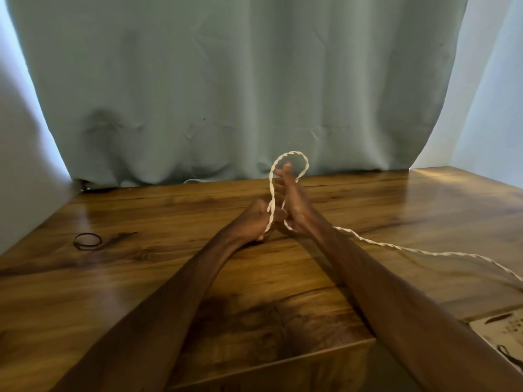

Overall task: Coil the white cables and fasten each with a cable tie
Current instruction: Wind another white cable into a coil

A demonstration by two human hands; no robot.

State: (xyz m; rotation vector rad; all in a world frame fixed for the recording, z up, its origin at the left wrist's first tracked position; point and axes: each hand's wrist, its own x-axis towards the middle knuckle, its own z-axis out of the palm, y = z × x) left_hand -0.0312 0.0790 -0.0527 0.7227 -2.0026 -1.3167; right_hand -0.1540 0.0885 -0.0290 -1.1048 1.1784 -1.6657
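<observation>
A white twisted cable (396,247) runs from the right edge across the wooden table (141,273) to my hands at the middle. My left hand (254,222) is closed in a fist on the cable near its lower end. My right hand (291,199) stands upright with fingers stretched out, and a loop of the cable arches over its fingertips and passes around its heel. A dark band (87,240), a thin ring, lies flat on the table at the left, well apart from both hands.
A pale green curtain (226,80) hangs right behind the table's far edge. A short white piece (195,181) shows at the curtain's foot. At the lower right corner lies a light-coloured object (506,332) with dark marks, off the table's front edge.
</observation>
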